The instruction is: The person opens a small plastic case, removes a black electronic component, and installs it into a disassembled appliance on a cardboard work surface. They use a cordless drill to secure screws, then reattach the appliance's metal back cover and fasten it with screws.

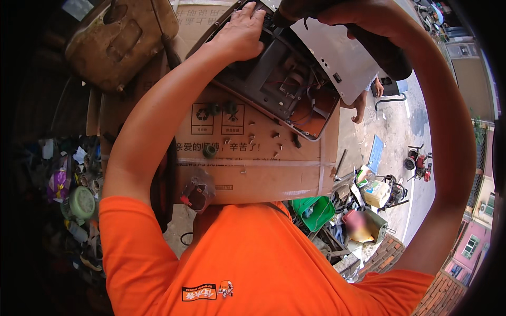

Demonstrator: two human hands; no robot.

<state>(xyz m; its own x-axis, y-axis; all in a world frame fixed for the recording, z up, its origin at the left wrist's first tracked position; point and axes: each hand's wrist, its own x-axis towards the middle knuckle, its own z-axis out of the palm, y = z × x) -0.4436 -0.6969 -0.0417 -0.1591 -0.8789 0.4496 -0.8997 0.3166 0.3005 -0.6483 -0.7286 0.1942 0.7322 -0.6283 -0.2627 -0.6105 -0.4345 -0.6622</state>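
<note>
An opened appliance casing (274, 84) lies aslant on a cardboard box (253, 181). Wires and small dark parts show inside its black interior. My left hand (241, 32) rests on the far left part of the casing, fingers stretched out and nothing held. At the far edge, my right hand (363, 16) is wrapped round a black power tool (387, 55) shaped like a cordless drill. The tool's front end points left over the casing, near my left fingertips; its tip is hard to make out. Beside the casing's right side is a pale grey panel (334, 58).
Small dark bits and a roundish green piece (210, 151) lie on the cardboard. A worn brownish tank-like part (124, 45) stands at far left. Another person's hand (360, 109) shows beyond the panel. Scrap surrounds a green bin (319, 215); a red machine (419, 164) stands farther right.
</note>
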